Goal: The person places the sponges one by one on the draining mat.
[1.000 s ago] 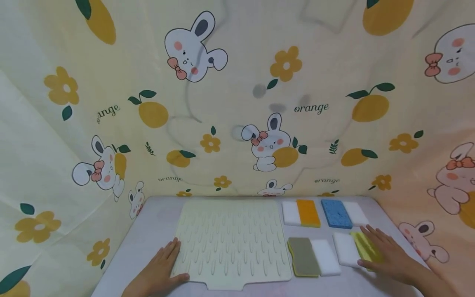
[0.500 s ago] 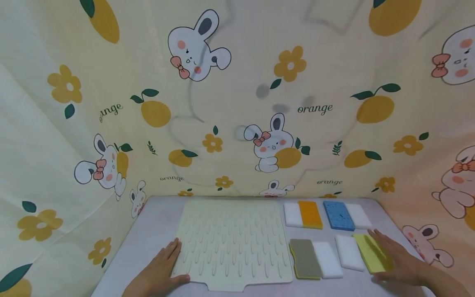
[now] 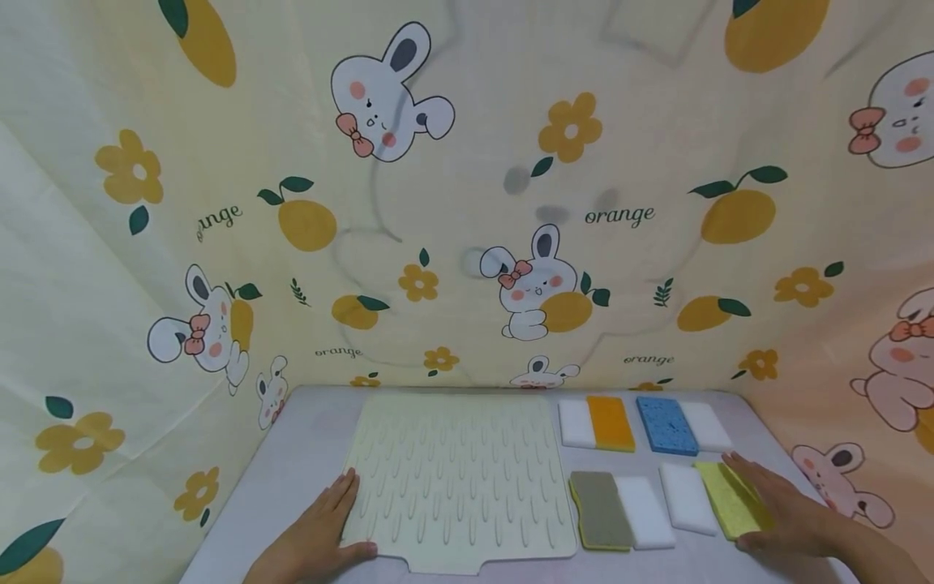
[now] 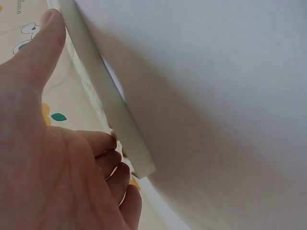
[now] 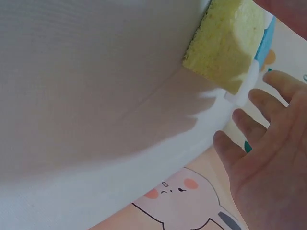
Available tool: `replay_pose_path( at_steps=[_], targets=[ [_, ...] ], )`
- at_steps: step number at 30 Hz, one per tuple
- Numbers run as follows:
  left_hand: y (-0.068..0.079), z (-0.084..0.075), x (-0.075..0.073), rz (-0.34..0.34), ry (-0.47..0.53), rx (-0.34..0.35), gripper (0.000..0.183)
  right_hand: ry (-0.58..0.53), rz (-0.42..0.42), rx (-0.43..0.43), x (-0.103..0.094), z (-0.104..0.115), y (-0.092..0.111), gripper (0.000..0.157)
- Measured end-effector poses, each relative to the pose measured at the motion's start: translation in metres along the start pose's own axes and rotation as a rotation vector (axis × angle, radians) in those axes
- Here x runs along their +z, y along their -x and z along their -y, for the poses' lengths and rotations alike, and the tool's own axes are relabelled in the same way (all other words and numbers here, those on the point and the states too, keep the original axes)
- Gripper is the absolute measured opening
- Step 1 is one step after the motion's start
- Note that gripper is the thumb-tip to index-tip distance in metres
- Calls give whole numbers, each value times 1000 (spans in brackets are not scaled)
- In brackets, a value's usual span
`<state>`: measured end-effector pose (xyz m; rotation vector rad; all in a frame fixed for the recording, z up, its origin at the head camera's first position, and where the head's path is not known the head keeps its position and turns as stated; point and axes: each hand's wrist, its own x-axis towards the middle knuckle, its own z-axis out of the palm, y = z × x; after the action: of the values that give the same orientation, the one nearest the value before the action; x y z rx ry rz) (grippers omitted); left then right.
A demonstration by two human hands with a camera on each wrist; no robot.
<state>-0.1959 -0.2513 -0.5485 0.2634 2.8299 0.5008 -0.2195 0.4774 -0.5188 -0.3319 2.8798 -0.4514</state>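
A cream mat (image 3: 460, 478) with rows of raised ridges and a front tab lies on the table. At its front left corner is my left hand (image 3: 310, 535), fingers straight along the side edge and thumb at the front edge. The left wrist view shows the mat's thick edge (image 4: 108, 96) beside that hand's fingertips. A yellow sponge (image 3: 730, 499) lies at the right. My right hand (image 3: 795, 511) is beside it, covering its right side in the head view. In the right wrist view, the loosely spread fingers (image 5: 249, 124) stand apart from the yellow sponge's porous face (image 5: 225, 43).
White pads lie paired with sponges: one pad (image 3: 687, 499) beside the yellow sponge, others beside a grey-topped sponge (image 3: 601, 511), an orange sponge (image 3: 610, 423) and a blue sponge (image 3: 667, 425). A bunny-and-orange printed curtain (image 3: 452, 186) encloses the table's back and sides.
My right hand has shifted right, uncovering more of the yellow sponge. My left hand stays at the mat's corner. The head view has shifted slightly.
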Motion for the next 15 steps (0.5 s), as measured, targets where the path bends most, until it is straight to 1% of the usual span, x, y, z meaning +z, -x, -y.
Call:
replay_pose_path(
  at_steps=[3, 6, 10, 15],
  targets=[
    [1, -1, 0, 5, 20, 7, 125, -16, 9, 7, 2, -4, -1, 123],
    [1, -2, 0, 11, 22, 27, 124, -29, -9, -25, 5, -7, -1, 116],
    [-1, -2, 2, 31, 11, 39, 125, -23, -32, -41, 8, -10, -3, 111],
    [-5, -3, 4, 49, -15, 25, 127, -13, -47, -3, 10, -13, -5, 113]
  ],
)
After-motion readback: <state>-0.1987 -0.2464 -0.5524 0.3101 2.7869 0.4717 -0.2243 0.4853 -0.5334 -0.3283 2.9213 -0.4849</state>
